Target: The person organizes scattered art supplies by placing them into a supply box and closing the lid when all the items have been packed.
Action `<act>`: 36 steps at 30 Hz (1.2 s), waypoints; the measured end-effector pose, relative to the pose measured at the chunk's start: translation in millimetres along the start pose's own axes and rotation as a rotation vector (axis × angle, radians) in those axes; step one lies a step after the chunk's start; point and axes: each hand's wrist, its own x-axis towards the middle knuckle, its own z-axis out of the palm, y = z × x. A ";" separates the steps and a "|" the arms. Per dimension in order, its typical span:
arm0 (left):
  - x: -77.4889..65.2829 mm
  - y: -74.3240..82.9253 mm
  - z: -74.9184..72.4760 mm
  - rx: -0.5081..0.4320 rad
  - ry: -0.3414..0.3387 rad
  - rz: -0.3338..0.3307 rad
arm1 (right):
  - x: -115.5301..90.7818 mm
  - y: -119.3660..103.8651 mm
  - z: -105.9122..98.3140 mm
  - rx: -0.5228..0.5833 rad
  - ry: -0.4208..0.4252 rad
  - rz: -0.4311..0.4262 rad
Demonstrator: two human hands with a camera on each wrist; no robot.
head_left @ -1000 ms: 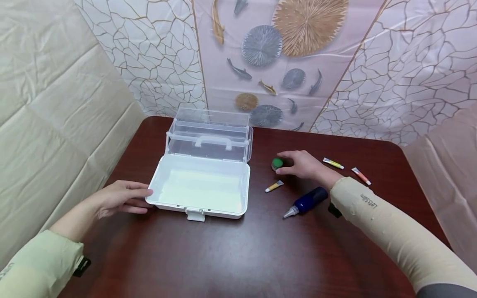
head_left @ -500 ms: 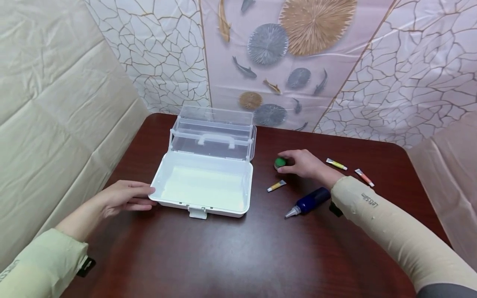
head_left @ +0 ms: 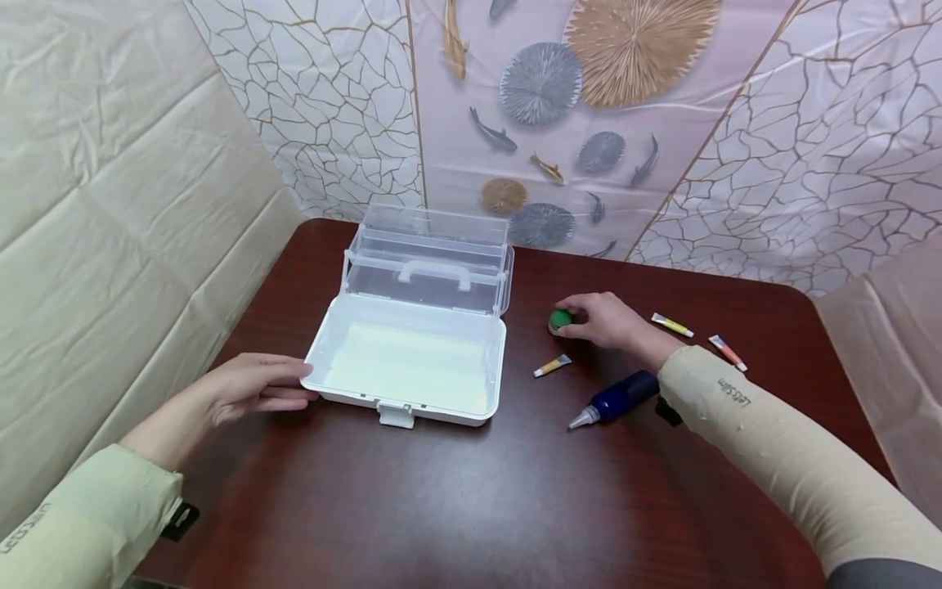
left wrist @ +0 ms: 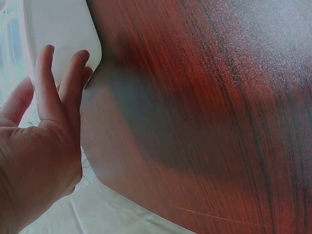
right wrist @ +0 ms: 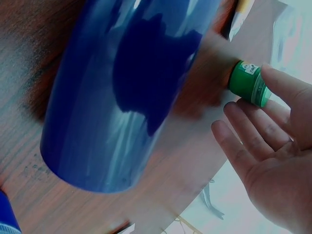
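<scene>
In the head view, my left hand (head_left: 253,386) touches the left front corner of an open white plastic storage box (head_left: 397,414). In the left wrist view, its fingers (left wrist: 45,83) lie nearly straight against the box's outer wall, with the thumb near the rim. My right hand (head_left: 607,319) is right of the box, with a small green jar (head_left: 560,320) between its thumb and fingertips. The right wrist view shows this jar (right wrist: 245,82) with a label on its side; it appears to stand on the table.
A blue bottle (head_left: 621,396) with a pointed nozzle lies below the right wrist. Small paint tubes lie about: ochre (head_left: 552,366), yellow (head_left: 672,325) and orange (head_left: 728,352). Behind the box rise its clear lid and tray (head_left: 434,237). Patterned cloth (head_left: 353,106) hangs behind the table.
My right thumb and fingers have closed in on the green jar. The left hand stays at the box corner. The whole head view has shifted slightly.
</scene>
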 end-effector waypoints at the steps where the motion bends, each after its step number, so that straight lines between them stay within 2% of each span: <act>1: -0.1 0.0 -0.1 0.000 -0.004 0.000 | -0.2 0.2 0.0 0.000 0.001 -0.001; 19: 3.2 -2.7 -5.4 -0.014 -0.039 -0.008 | -4.5 1.7 0.3 0.062 0.031 0.023; 30: 1.9 -1.4 -5.6 -0.026 -0.044 -0.004 | -18.5 -6.5 -29.0 0.112 0.097 0.001; 36: 1.2 -2.6 -5.1 -0.021 -0.037 -0.008 | -23.2 -19.7 -50.3 0.089 0.126 -0.010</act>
